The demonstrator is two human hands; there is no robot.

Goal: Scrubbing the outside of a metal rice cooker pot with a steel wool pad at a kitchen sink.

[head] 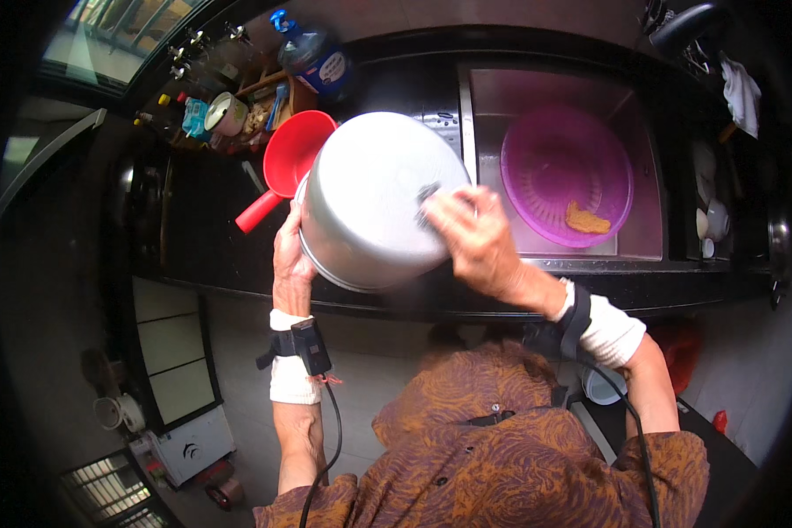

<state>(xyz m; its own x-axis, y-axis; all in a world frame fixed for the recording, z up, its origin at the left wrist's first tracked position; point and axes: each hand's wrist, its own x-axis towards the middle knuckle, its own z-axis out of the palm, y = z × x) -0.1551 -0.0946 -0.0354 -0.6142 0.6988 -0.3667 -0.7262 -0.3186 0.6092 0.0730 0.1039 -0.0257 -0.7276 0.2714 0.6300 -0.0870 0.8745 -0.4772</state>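
A silvery metal pot is tilted with its base turned up towards me, over the dark counter. My left hand grips it at the rim on the left side; some fingers are hidden behind it. My right hand, a little blurred, presses a dark scouring pad against the right part of the base. Partly behind the pot is a red plastic dipper, its handle pointing to the lower left.
Right of the pot, a steel sink holds a purple plastic basin with a yellow-brown cloth or sponge in it. A large blue-capped water bottle and a wooden rack stand at the back left. Bowls sit far right.
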